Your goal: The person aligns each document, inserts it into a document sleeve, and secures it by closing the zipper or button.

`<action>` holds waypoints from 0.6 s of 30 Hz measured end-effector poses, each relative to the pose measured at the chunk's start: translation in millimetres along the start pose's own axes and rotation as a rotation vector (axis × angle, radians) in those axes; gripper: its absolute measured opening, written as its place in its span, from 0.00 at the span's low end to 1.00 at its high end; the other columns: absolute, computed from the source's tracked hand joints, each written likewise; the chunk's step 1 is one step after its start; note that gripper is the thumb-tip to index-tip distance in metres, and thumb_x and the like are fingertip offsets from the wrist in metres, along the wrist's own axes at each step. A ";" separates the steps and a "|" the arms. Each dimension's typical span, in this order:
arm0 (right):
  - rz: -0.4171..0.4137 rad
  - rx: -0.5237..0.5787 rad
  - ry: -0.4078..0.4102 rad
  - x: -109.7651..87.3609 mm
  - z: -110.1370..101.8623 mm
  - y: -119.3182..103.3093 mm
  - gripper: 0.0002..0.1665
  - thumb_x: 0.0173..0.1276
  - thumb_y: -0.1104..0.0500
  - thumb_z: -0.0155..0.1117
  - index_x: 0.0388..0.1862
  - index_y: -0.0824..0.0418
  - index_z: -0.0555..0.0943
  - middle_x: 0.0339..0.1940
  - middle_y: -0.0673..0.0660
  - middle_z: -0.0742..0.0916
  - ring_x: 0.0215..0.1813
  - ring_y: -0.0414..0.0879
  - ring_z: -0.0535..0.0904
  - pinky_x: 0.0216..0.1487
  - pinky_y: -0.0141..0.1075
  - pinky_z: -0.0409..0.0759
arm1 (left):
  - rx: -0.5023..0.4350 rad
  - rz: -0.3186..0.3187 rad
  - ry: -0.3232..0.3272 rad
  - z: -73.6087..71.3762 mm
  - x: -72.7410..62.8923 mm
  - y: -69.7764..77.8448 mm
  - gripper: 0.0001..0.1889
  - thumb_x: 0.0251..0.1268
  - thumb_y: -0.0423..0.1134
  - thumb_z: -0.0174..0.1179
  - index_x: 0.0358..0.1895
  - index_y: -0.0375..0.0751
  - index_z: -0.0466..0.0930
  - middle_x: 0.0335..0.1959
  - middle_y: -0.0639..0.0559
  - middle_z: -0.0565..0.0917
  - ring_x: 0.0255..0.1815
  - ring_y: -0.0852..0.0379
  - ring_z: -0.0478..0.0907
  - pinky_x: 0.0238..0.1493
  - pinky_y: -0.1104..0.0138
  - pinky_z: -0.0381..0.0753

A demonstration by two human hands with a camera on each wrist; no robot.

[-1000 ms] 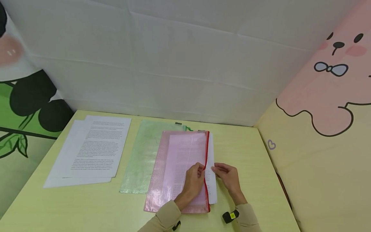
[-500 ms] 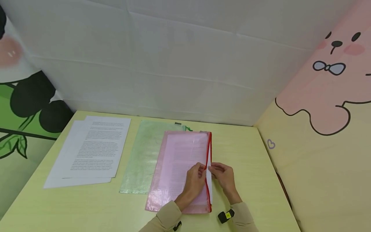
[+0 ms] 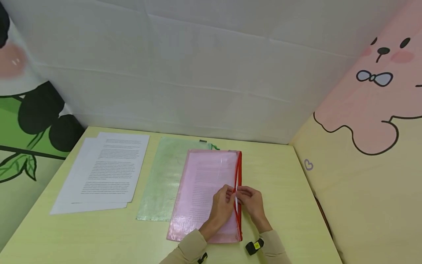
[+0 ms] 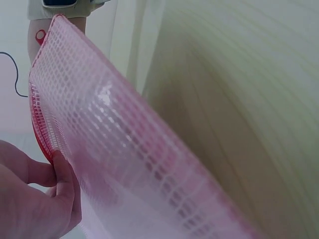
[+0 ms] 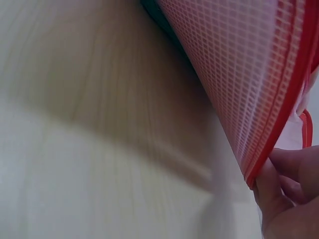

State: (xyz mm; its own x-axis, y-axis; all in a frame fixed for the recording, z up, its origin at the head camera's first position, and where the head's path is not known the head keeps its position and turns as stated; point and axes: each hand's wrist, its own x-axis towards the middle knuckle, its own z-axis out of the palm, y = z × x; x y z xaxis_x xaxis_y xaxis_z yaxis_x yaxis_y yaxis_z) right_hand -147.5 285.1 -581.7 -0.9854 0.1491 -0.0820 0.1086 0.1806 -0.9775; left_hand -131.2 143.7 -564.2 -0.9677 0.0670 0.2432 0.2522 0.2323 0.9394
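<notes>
A pink mesh zipper pouch with a red zipper edge lies in front of me, its mouth facing right. Printed paper shows through it, and a white strip of the paper appears in the mouth. With thumb and fingers my left hand pinches the upper red edge midway along. My right hand grips the lower red edge opposite; in the right wrist view its fingers bend around that edge. Whether the paper is also between them cannot be told. The pouch's mouth side is lifted off the table.
Partly under the pink pouch lies a green mesh pouch with a green pull at its top right. Two overlapping printed sheets are at the table's left. A white wall rises behind the table, with a printed panel on each side.
The paper has slid left into the pink pouch, leaving only a thin strip visible. My right hand has moved left to the pouch's mouth; the left hand keeps its hold.
</notes>
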 end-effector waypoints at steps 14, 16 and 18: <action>-0.029 -0.068 -0.030 1.8 6.8 7.7 0.14 0.68 0.72 0.64 0.51 0.79 0.82 0.43 0.69 0.89 0.39 0.42 0.86 0.34 0.29 0.84 | -0.012 -0.002 -0.012 0.2 -1.0 2.6 0.03 0.70 0.22 0.58 0.41 0.29 0.79 0.35 0.43 0.83 0.36 0.54 0.82 0.38 0.67 0.84; -0.033 -0.073 -0.039 2.4 6.8 8.9 0.14 0.68 0.72 0.64 0.51 0.78 0.82 0.43 0.69 0.89 0.40 0.43 0.86 0.34 0.29 0.85 | -0.012 -0.001 -0.017 -0.1 -0.8 2.0 0.03 0.70 0.22 0.58 0.41 0.29 0.79 0.36 0.43 0.84 0.36 0.53 0.82 0.38 0.67 0.84; -0.030 -0.078 -0.047 3.2 6.8 10.2 0.14 0.68 0.72 0.65 0.51 0.78 0.82 0.42 0.68 0.89 0.40 0.42 0.86 0.35 0.29 0.85 | -0.004 -0.001 -0.019 -0.4 -0.7 1.3 0.03 0.69 0.22 0.58 0.41 0.29 0.80 0.35 0.44 0.84 0.36 0.53 0.83 0.38 0.67 0.84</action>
State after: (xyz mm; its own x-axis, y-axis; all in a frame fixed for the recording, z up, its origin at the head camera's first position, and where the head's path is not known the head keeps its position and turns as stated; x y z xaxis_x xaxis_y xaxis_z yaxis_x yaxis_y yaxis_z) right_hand -150.5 280.8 -593.2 -0.9932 0.0974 -0.0634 0.0869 0.2602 -0.9616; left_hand -130.2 143.6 -563.0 -0.9677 0.0848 0.2375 0.2509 0.2284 0.9407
